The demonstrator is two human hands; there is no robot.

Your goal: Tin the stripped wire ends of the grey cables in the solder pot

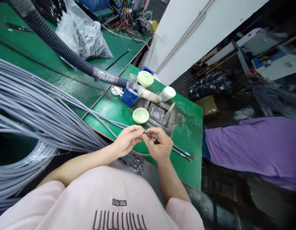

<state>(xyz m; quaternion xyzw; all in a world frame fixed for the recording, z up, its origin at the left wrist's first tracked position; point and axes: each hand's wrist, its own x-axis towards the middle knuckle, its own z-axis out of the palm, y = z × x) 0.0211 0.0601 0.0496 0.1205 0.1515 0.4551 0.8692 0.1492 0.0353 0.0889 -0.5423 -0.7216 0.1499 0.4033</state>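
Observation:
My left hand (128,140) and my right hand (161,145) meet at the near edge of the green table. Fingertips of both are pinched together on thin coloured wires (150,138), red and blue among them. The wires fan out beneath my right thumb, and my fingers partly hide them. Grey cables (107,120) run from the left toward my hands. Beyond my right hand lie two grey cable ends (185,155) with reddish inner wires bared. Just past my left fingertips stands a round pale tub (140,115).
A square metal pot (157,112) with a shiny surface sits behind the tub, under a corrugated hose (73,60). Nearby are a white jar (167,93), a yellow-lidded tub (145,78) and a blue box (129,97). A person in purple (253,150) is at right.

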